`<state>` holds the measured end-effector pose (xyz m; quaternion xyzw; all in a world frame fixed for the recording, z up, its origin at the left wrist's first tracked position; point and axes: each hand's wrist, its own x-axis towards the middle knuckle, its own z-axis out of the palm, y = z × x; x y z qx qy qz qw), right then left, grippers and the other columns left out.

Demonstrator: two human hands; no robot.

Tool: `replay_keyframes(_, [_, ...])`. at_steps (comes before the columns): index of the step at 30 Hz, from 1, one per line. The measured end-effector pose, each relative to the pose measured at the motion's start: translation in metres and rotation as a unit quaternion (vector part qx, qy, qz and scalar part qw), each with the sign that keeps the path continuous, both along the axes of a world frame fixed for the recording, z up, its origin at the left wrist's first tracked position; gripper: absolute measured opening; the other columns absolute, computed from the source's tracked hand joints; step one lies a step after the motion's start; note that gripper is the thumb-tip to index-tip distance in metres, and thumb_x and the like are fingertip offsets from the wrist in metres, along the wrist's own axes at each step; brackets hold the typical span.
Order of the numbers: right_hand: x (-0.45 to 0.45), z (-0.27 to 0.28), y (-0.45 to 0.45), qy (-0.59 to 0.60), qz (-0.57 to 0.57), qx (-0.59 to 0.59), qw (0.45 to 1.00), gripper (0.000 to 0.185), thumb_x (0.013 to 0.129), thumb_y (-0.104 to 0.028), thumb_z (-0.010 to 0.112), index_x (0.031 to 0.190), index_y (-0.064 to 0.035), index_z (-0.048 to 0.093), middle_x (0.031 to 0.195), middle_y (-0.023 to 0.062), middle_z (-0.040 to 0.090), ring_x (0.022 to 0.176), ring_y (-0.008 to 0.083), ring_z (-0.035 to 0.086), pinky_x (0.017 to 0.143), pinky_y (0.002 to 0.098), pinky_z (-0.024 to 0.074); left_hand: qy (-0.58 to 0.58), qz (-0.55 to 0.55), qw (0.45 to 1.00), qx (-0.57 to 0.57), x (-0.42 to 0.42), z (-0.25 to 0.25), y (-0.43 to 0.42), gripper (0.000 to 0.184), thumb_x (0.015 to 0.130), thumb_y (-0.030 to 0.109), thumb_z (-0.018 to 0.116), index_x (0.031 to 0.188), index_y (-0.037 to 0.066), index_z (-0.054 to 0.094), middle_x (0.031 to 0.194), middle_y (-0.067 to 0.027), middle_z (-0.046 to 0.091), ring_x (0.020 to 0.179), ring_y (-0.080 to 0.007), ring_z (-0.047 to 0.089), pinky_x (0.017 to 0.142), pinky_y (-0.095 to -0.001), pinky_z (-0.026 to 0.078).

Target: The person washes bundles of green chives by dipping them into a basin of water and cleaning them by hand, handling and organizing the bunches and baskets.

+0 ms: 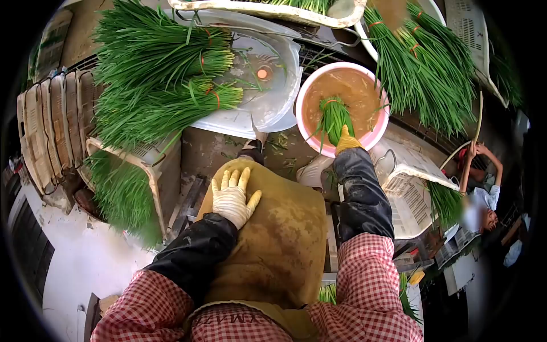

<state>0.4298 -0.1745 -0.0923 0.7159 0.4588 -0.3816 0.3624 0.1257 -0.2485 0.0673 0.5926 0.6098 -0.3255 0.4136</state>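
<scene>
My right hand (346, 140), in a yellow glove, is closed around the leafy end of a bunch of garlic chives (334, 118). The bunch has an orange band near its far end and dips into brownish water in a pink-rimmed basin (302, 126). Fingers spread, my left hand (233, 198) lies flat on the stained yellow-brown apron (279, 239) over my lap and holds nothing. That glove is whitish with yellow fingertips. Several banded chive bundles (165, 68) rest at the left on a clear plastic tub (268, 102) that has some water in it.
More banded chives (433, 74) hang over a white tub at the upper right. A white crate (404, 199) lies tilted by my right arm. Stacked crates (54, 131) and a crate of chives (156, 176) stand left. Another person (484, 196) is at the far right.
</scene>
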Motion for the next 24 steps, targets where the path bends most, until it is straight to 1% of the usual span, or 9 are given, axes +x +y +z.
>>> replay_keyframes(3, [0.008,0.096,0.012,0.043,-0.007,-0.023,0.999,0.078,0.081,-0.009,0.049,0.15,-0.0206,0.015,0.109,0.024,0.063,0.097,0.0361,0.063,0.083,0.0438,0.0478,-0.009,0.026,0.999,-0.035,-0.006,-0.002,-0.013,0.072,0.089,0.053,0.046,0.145,0.011,0.029,0.146,-0.0152,0.035,0.138,-0.0318,0.028,0.112,-0.0537,0.015])
replay_keyframes(5, [0.003,0.095,0.016,0.038,-0.018,-0.015,0.999,0.077,0.081,-0.01,0.051,0.15,-0.0209,0.017,0.11,0.0232,0.063,0.097,0.0348,0.064,0.084,0.0424,0.0481,-0.019,0.039,0.999,-0.007,0.0,-0.01,-0.011,0.07,0.088,0.051,0.05,0.142,0.008,0.034,0.143,-0.0162,0.039,0.135,-0.0338,0.031,0.111,-0.0529,0.015])
replay_keyframes(9, [0.021,-0.042,0.001,0.054,0.065,-0.025,0.996,0.078,0.079,-0.008,0.053,0.149,-0.0182,0.021,0.107,0.0243,0.063,0.1,0.0347,0.063,0.086,0.0443,0.0473,-0.01,-0.022,0.998,0.05,0.003,-0.012,-0.007,0.07,0.088,0.051,0.05,0.142,0.008,0.035,0.14,-0.0153,0.043,0.134,-0.0326,0.033,0.111,-0.052,0.016])
replay_keyframes(14, [0.021,0.114,0.024,0.024,-0.001,0.004,1.0,0.081,0.077,-0.004,0.054,0.147,-0.0298,0.023,0.096,0.0253,0.065,0.088,0.0376,0.065,0.076,0.0476,0.0468,-0.006,0.008,1.0,0.027,0.005,-0.01,-0.01,0.069,0.088,0.05,0.049,0.142,0.01,0.035,0.139,-0.0161,0.044,0.134,-0.0312,0.034,0.111,-0.0512,0.017])
replay_keyframes(15, [0.019,0.143,0.026,0.023,-0.014,-0.028,0.999,0.083,0.079,-0.013,0.061,0.149,-0.0249,0.019,0.098,0.0225,0.066,0.089,0.0355,0.064,0.081,0.0446,0.048,-0.003,0.006,1.0,0.022,0.007,-0.012,-0.01,0.069,0.088,0.05,0.049,0.142,0.01,0.035,0.139,-0.0161,0.044,0.134,-0.0308,0.033,0.111,-0.0508,0.017])
replay_keyframes(16, [0.026,0.153,0.001,0.025,0.019,0.038,0.999,0.085,0.078,-0.007,0.06,0.149,-0.0252,0.017,0.094,0.0227,0.066,0.086,0.0363,0.065,0.077,0.0453,0.0481,-0.007,0.01,1.0,0.023,0.009,-0.012,-0.011,0.069,0.088,0.05,0.049,0.142,0.01,0.035,0.139,-0.0161,0.044,0.134,-0.0308,0.033,0.111,-0.0508,0.017])
replay_keyframes(17, [0.023,0.168,-0.012,0.027,-0.037,0.062,0.997,0.09,0.073,0.004,0.054,0.149,-0.0289,0.019,0.087,0.0246,0.065,0.081,0.0391,0.064,0.072,0.0458,0.0474,-0.006,0.008,1.0,0.023,0.01,-0.013,-0.012,0.069,0.088,0.05,0.048,0.143,0.01,0.034,0.14,-0.0159,0.043,0.135,-0.0305,0.033,0.111,-0.0505,0.017])
replay_keyframes(20, [0.018,0.18,-0.054,0.005,-0.079,0.015,0.997,0.093,0.074,0.002,0.06,0.15,-0.0267,0.015,0.092,0.023,0.066,0.085,0.0358,0.065,0.074,0.0436,0.0491,0.005,-0.005,1.0,0.01,0.012,-0.012,-0.009,0.07,0.089,0.051,0.047,0.144,0.011,0.032,0.141,-0.0153,0.042,0.136,-0.0298,0.032,0.112,-0.0499,0.016])
replay_keyframes(24, [0.049,0.124,-0.129,-0.004,-0.017,-0.068,0.998,0.091,0.075,-0.001,0.059,0.15,-0.0273,0.014,0.092,0.0223,0.066,0.085,0.0351,0.065,0.075,0.044,0.0486,0.012,-0.017,1.0,0.004,0.01,-0.013,-0.012,0.07,0.089,0.051,0.045,0.145,0.011,0.031,0.142,-0.0149,0.041,0.136,-0.0289,0.031,0.113,-0.0496,0.015])
